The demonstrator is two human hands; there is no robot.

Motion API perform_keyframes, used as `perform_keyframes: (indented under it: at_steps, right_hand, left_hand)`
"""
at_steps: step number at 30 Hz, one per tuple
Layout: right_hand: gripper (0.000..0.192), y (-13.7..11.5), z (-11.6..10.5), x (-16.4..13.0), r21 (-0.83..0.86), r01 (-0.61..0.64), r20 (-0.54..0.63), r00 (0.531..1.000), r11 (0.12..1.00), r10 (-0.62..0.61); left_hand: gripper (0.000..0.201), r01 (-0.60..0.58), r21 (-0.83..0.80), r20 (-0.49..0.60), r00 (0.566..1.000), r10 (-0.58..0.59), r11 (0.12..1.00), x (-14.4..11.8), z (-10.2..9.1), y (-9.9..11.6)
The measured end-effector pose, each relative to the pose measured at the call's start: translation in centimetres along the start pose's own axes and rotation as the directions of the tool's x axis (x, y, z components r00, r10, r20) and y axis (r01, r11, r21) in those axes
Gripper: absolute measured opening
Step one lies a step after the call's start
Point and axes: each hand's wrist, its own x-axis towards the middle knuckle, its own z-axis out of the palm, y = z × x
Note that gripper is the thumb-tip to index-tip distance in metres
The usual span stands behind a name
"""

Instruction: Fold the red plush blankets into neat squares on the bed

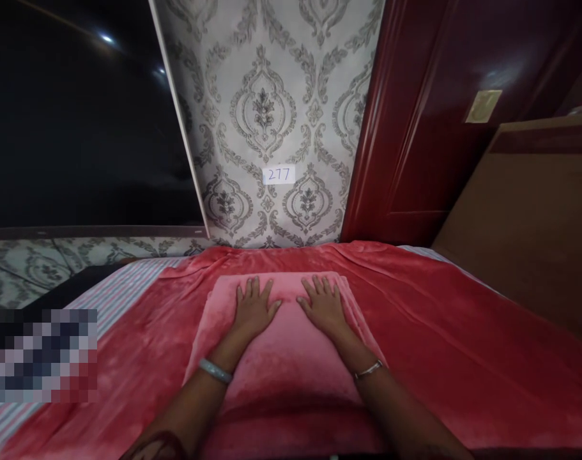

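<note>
A pink plush blanket (291,345), folded into a thick rectangle, lies in front of me on a red plush cover (429,332). My left hand (255,305) rests flat on its far left part, fingers spread. On the far right part my right hand (323,305) lies palm down, also with fingers apart. Neither hand grips anything. A pale bangle circles my left wrist and a thin silver one my right. Layered folds show along the blanket's right side. Its near end is in shadow.
Striped cloth (122,300) shows beneath the red cover at the left. A large dark screen (80,128) stands at the back left. Behind is patterned wallpaper (262,108) with a paper label (278,174) reading 277. A dark red door (415,128) and a cardboard box (535,217) stand right.
</note>
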Motion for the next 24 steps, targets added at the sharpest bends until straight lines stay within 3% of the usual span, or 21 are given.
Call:
perform_keyframes:
  at_steps: [11,17,21,24]
  right_hand:
    - [0.058,-0.1,0.1,-0.1,-0.039,0.008,-0.019,1.0,0.999,-0.008]
    - [0.056,1.3,-0.5,0.1,-0.068,0.042,0.021,0.999,0.997,-0.041]
    - [0.057,3.6,-1.2,0.5,-0.015,-0.091,0.075,0.993,0.996,0.092]
    - [0.06,4.9,-1.0,0.3,0.084,-0.17,0.091,0.982,0.982,0.163]
  left_hand:
    - [0.07,0.0,-0.043,-0.041,0.999,-0.002,0.999,-0.3,-0.5,0.1]
    - [0.073,0.201,-0.009,0.032,0.979,-0.201,0.979,0.0,-2.0,-2.8]
    - [0.073,0.264,-0.025,0.077,0.962,-0.261,0.964,0.1,-2.3,-4.8]
    - [0.076,0.274,-0.038,0.09,0.959,-0.27,0.961,0.2,-1.9,-5.1]
